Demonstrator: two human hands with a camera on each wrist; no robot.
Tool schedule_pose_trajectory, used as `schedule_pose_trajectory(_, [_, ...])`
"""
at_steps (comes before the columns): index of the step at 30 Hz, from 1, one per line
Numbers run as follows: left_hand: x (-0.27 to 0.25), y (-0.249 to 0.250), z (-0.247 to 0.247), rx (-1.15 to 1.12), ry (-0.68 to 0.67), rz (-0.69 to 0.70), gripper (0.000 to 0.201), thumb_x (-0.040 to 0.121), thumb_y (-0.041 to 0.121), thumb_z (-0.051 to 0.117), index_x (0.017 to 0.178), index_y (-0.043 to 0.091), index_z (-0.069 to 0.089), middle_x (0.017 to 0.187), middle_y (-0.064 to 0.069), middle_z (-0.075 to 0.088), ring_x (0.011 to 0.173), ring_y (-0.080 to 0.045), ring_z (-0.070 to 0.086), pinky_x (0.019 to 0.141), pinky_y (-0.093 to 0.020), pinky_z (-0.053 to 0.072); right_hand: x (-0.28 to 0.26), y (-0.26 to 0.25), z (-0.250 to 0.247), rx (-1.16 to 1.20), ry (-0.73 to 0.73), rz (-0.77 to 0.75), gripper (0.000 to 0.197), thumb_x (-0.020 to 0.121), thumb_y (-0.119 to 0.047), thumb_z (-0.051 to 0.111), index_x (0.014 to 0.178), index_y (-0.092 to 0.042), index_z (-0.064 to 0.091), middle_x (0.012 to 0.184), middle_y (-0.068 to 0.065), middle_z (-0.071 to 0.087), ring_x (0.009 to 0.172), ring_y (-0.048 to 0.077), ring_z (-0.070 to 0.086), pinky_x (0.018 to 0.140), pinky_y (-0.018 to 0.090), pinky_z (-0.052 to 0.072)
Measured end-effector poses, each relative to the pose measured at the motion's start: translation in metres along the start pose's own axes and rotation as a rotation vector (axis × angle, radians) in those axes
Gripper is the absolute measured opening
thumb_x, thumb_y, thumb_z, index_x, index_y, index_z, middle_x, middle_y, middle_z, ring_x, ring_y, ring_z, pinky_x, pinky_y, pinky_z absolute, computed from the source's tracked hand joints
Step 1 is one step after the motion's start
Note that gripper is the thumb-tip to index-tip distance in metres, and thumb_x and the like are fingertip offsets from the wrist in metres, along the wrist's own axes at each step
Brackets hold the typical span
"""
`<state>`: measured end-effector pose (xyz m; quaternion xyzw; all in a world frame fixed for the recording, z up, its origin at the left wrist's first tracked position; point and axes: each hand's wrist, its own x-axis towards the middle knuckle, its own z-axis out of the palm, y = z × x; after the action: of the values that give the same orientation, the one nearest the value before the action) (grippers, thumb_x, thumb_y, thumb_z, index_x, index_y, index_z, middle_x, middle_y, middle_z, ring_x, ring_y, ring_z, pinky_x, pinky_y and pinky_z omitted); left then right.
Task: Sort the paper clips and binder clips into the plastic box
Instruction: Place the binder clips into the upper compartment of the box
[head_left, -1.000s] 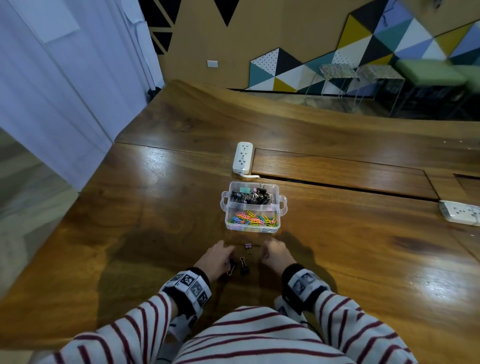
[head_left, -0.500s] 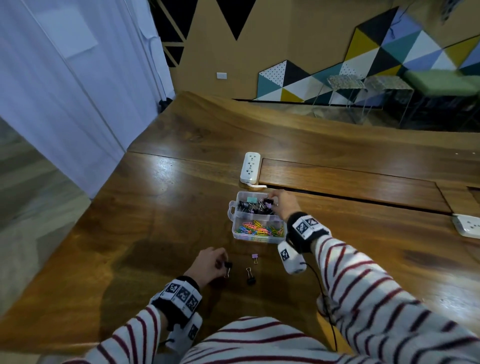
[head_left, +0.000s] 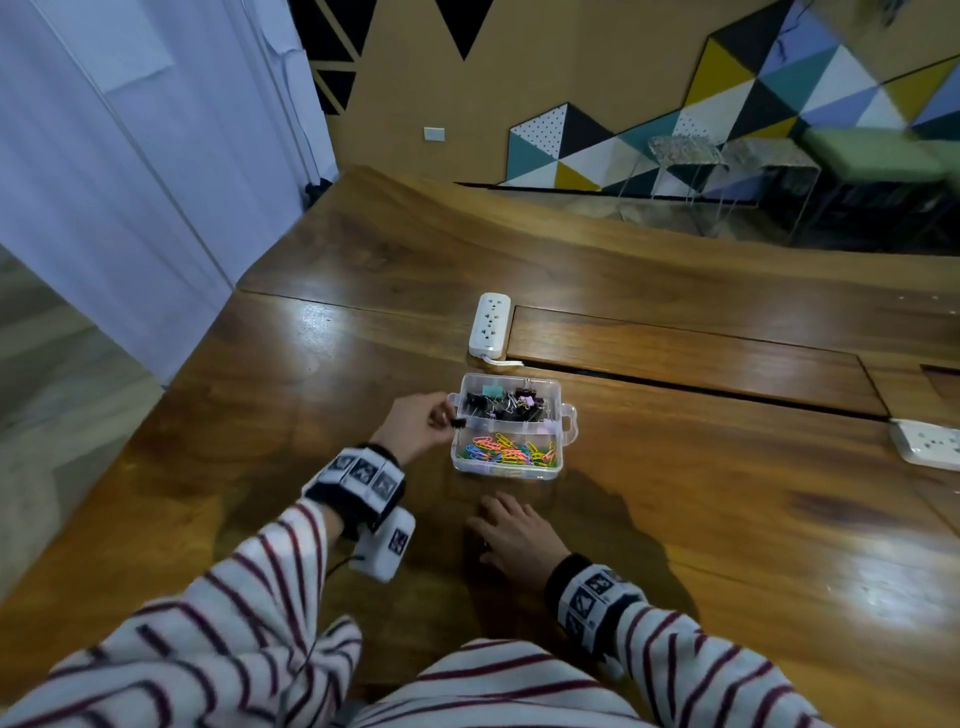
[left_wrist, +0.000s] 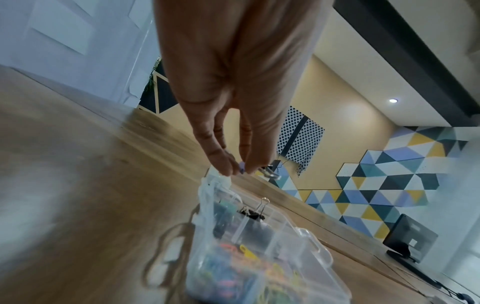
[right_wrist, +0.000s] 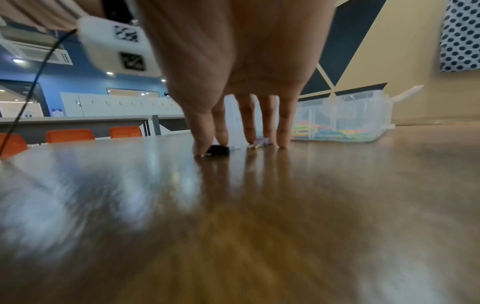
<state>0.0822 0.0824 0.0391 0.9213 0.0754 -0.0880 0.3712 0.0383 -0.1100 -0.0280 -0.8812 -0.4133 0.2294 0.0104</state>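
The clear plastic box (head_left: 567, 415) stands on the wooden table, black and coloured binder clips in its far half and coloured paper clips (head_left: 511, 451) in its near half. My left hand (head_left: 449, 421) pinches a black binder clip (head_left: 458, 422) at the box's left rim; the left wrist view shows the clip's silver handle (left_wrist: 271, 174) past the fingertips (left_wrist: 226, 167), above the box (left_wrist: 306, 232). My right hand (head_left: 493, 514) rests in front of the box with straight fingers. Its fingertips touch the table, thumb and forefinger either side of a black binder clip (right_wrist: 218, 149), with a purple clip (right_wrist: 261, 142) under the other fingers.
A white power strip (head_left: 489, 325) lies just behind the box, and a second one (head_left: 930, 441) sits at the right edge. A long recessed panel (head_left: 675, 353) runs across the table behind the box. The table's left edge drops to the floor.
My left hand lifted a black binder clip from the table and carried it to the box's left rim. My right hand came back from the box to the clips in front of it.
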Motion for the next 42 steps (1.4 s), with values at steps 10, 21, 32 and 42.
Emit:
schedule_pose_trajectory(10, [0.090, 0.026, 0.015, 0.091, -0.112, 0.038, 0.026, 0.077, 0.001, 0.066, 0.103, 0.002, 0.062, 0.099, -0.015, 0.067, 0.091, -0.022, 0.064, 0.083, -0.029, 0.053, -0.008, 0.002, 0.003, 0.150, 0.065, -0.052, 0.029, 0.090, -0.009, 0.047, 0.119, -0.008, 0.044, 0.130, 0.017, 0.036, 0.117, 0.032, 0.036, 0.090, 0.044, 0.046])
schedule_pose_trajectory(21, [0.062, -0.023, 0.032, 0.148, -0.012, -0.259, 0.077, 0.081, 0.030, 0.066, 0.142, 0.013, 0.024, 0.146, -0.020, 0.028, 0.133, -0.035, 0.034, 0.108, -0.048, 0.035, -0.002, 0.013, -0.005, 0.238, -0.095, -0.006, 0.028, 0.081, -0.007, 0.060, 0.107, -0.008, 0.050, 0.125, 0.014, 0.036, 0.111, 0.032, 0.043, 0.089, 0.041, 0.042])
schedule_pose_trajectory(32, [0.014, -0.040, 0.036, -0.105, -0.127, -0.206, 0.052, 0.089, 0.018, 0.055, 0.136, 0.019, 0.032, 0.118, -0.016, 0.061, 0.077, -0.018, 0.064, 0.071, -0.028, 0.057, -0.043, 0.032, 0.002, 0.264, -0.139, 0.052, 0.031, 0.080, -0.007, 0.062, 0.108, -0.005, 0.050, 0.128, 0.014, 0.036, 0.104, 0.030, 0.050, 0.088, 0.037, 0.044])
schedule_pose_trajectory(42, [-0.049, -0.061, 0.033, -0.187, -0.196, -0.201, 0.058, 0.088, 0.023, 0.056, 0.139, 0.023, 0.029, 0.118, -0.012, 0.060, 0.080, -0.014, 0.066, 0.074, -0.028, 0.057, -0.088, 0.060, 0.015, 0.470, 0.014, 0.304, 0.028, 0.079, -0.019, 0.066, 0.103, -0.011, 0.056, 0.100, -0.004, 0.041, 0.088, 0.011, 0.045, 0.070, 0.014, 0.040])
